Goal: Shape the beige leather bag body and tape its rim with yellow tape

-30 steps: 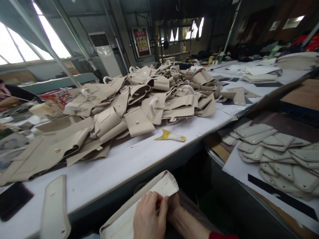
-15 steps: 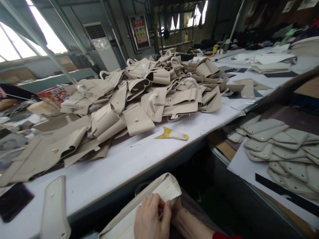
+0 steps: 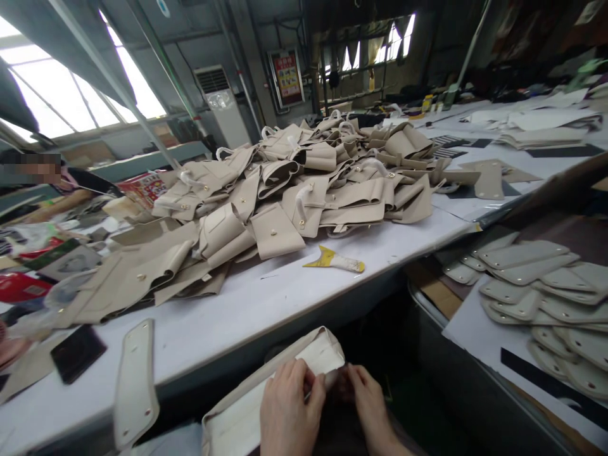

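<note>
Two hands are busy low down, near 6 o'clock; the left hand point(image 3: 289, 405) has its fingers bent in and close together, holding the edge of a long pale piece point(image 3: 244, 406); the right hand point(image 3: 370, 396) is at the end of the piece, toward 5 o'clock, with thumb and finger tips almost together; I cannot tell what they pinch, as it is dark there. The piece is at 6 o'clock, tilted, with its white inside up and a tan rim along its far side; it looks to me about partway done, for it has a shape and a rim, but I see no handle or gold bit on it.

More looks done in the big tan pile point(image 3: 289, 196), from 10 to 1 o'clock on the worktop point(image 3: 266, 310); some things there have handles and gold bits on; I cannot tell which are all done. Many pale flaps point(image 3: 541, 285) lie in a heap at 4 o'clock, and one lone flap point(image 3: 135, 386) is at 8 o'clock; all have metal dots, so that bit seems done, but they are loose; a yellow tool point(image 3: 335, 259) lies near the middle, touched by no hand.
</note>
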Available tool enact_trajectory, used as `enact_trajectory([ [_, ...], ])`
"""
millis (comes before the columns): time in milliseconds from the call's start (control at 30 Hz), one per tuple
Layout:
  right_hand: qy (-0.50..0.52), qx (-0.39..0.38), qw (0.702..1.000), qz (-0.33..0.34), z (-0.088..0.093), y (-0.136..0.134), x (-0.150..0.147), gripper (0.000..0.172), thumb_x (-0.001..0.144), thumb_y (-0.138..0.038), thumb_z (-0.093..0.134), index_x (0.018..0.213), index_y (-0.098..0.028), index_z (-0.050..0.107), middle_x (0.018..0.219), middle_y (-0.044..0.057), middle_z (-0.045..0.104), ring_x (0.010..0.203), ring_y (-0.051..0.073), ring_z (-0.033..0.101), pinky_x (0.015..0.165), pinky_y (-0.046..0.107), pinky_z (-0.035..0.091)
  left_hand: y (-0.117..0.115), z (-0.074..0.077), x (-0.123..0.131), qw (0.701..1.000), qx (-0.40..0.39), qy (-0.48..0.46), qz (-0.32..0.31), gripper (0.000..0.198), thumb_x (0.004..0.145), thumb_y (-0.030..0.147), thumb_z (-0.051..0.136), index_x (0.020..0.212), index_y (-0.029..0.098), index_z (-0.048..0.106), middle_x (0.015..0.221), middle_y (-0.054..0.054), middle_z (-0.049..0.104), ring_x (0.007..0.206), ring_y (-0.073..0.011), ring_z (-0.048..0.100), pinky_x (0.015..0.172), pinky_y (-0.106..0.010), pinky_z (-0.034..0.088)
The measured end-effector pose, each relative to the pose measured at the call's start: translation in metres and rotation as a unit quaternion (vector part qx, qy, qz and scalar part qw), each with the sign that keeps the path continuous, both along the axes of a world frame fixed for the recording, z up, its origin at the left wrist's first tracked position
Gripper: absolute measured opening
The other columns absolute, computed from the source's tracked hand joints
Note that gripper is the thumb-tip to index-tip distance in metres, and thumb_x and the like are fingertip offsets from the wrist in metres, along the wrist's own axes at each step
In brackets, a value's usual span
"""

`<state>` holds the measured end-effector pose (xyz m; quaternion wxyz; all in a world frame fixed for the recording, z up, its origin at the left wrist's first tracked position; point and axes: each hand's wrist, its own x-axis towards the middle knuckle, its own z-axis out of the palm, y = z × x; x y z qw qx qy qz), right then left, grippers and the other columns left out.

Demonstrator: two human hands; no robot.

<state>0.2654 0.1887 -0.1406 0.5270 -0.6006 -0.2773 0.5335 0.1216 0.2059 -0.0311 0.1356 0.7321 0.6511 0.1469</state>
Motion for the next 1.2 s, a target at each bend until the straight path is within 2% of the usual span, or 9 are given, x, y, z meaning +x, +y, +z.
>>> enact_trajectory([
  [67,-0.097,0.111,0.989,0.020,0.016,-0.010,0.012,0.032,0.087,-0.048,0.063,0.088,-0.017,0.072,0.083,0.006,0.070,0.079,0.022,0.070,0.072,0.027,0.060,0.000,0.001,0.001,1.000,-0.002,0.001,0.000,0.023,0.094,0.030,0.053,0.072,0.023,0.054,0.074,0.000,0.061,0.076,-0.0211,0.061,0.067,-0.033,0.036],
  [100,-0.171,0.203,0.963,0.040,0.027,-0.016,0.018,0.023,0.091,-0.037,0.061,0.099,-0.018,0.072,0.097,0.008,0.071,0.091,0.021,0.069,0.082,0.026,0.058,0.000,0.001,0.002,1.000,-0.006,0.001,-0.001,0.023,0.094,0.030,0.052,0.073,0.023,0.054,0.075,0.000,0.061,0.076,-0.0212,0.060,0.067,-0.033,0.037],
  [200,-0.397,0.448,0.795,0.095,0.060,-0.024,0.023,0.034,0.094,-0.009,0.048,0.125,-0.012,0.063,0.117,0.013,0.067,0.112,0.020,0.063,0.097,0.027,0.054,0.000,0.003,0.002,1.000,-0.024,-0.003,-0.010,0.023,0.096,0.031,0.050,0.074,0.022,0.054,0.077,-0.001,0.062,0.079,-0.0222,0.061,0.068,-0.033,0.038],
  [267,-0.484,0.489,0.718,0.105,0.072,-0.022,0.018,0.037,0.093,-0.004,0.045,0.127,-0.006,0.060,0.118,0.016,0.067,0.116,0.022,0.061,0.097,0.031,0.056,0.000,0.005,0.003,0.999,-0.031,-0.004,-0.007,0.023,0.096,0.029,0.048,0.075,0.022,0.053,0.078,-0.001,0.062,0.080,-0.0228,0.061,0.069,-0.034,0.039],
  [400,-0.589,0.466,0.654,0.088,0.067,-0.016,0.004,0.036,0.092,-0.003,0.043,0.121,-0.002,0.064,0.117,0.018,0.067,0.115,0.028,0.060,0.090,0.039,0.060,-0.004,0.005,-0.001,0.999,-0.034,-0.014,-0.002,0.015,0.096,0.027,0.049,0.082,0.023,0.054,0.079,-0.001,0.062,0.080,-0.0233,0.062,0.071,-0.036,0.042],
  [533,-0.625,0.458,0.625,0.093,0.058,-0.019,0.000,0.035,0.093,-0.007,0.043,0.120,-0.002,0.065,0.120,0.018,0.067,0.116,0.030,0.060,0.087,0.042,0.062,-0.012,-0.008,-0.011,0.998,0.027,-0.044,-0.033,0.006,0.097,0.024,0.049,0.098,0.023,0.055,0.084,-0.001,0.063,0.083,-0.0220,0.062,0.074,-0.035,0.045],
  [767,-0.632,0.455,0.622,0.087,0.060,-0.023,-0.007,0.034,0.096,-0.013,0.043,0.119,-0.004,0.066,0.119,0.018,0.065,0.117,0.029,0.058,0.091,0.043,0.059,-0.025,-0.023,-0.015,0.985,0.154,0.008,-0.073,0.021,0.099,0.018,0.044,0.086,0.024,0.059,0.082,-0.002,0.062,0.079,-0.0230,0.056,0.073,-0.037,0.038],
  [967,-0.631,0.452,0.626,0.083,0.059,-0.026,-0.024,0.033,0.095,-0.012,0.043,0.116,-0.002,0.066,0.116,0.020,0.064,0.115,0.031,0.057,0.088,0.043,0.059,-0.030,-0.023,-0.036,0.988,0.139,0.004,-0.070,0.014,0.097,0.025,0.052,0.088,0.026,0.063,0.086,-0.001,0.063,0.083,-0.0230,0.054,0.075,-0.036,0.036],
  [1200,-0.630,0.472,0.612,0.077,0.061,-0.029,-0.044,0.031,0.095,-0.011,0.043,0.110,-0.002,0.068,0.110,0.019,0.066,0.109,0.030,0.060,0.086,0.042,0.058,-0.038,-0.017,-0.047,0.989,0.143,-0.017,0.011,0.020,0.097,0.026,0.050,0.080,0.024,0.060,0.080,-0.001,0.064,0.080,-0.0241,0.055,0.075,-0.038,0.033],
])
